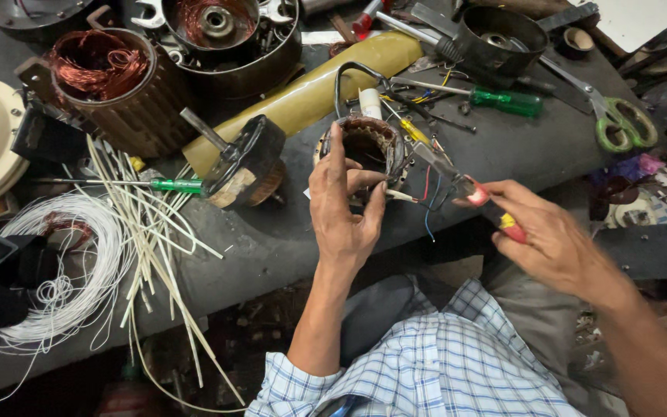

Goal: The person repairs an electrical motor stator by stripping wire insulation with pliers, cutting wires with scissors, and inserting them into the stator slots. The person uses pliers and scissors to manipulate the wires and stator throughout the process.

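Note:
My left hand [345,208] grips a round motor stator [368,147] with copper windings, holding it up on its edge on the dark workbench [287,239]. Thin red, blue and yellow wires [426,197] trail from the stator. My right hand [550,235] is shut on a pair of pliers with red and yellow handles [496,208]; the pliers' metal jaws [434,158] reach to the stator's right rim, among the wires.
A rotor with a shaft [245,162] and a green screwdriver [160,184] lie left of the stator. White wire coil [79,270] and sleeving strips [156,239] lie at left. Wound stators [110,85], a yellow-green tube [310,93], another green screwdriver [503,100] and scissors [619,123] lie behind.

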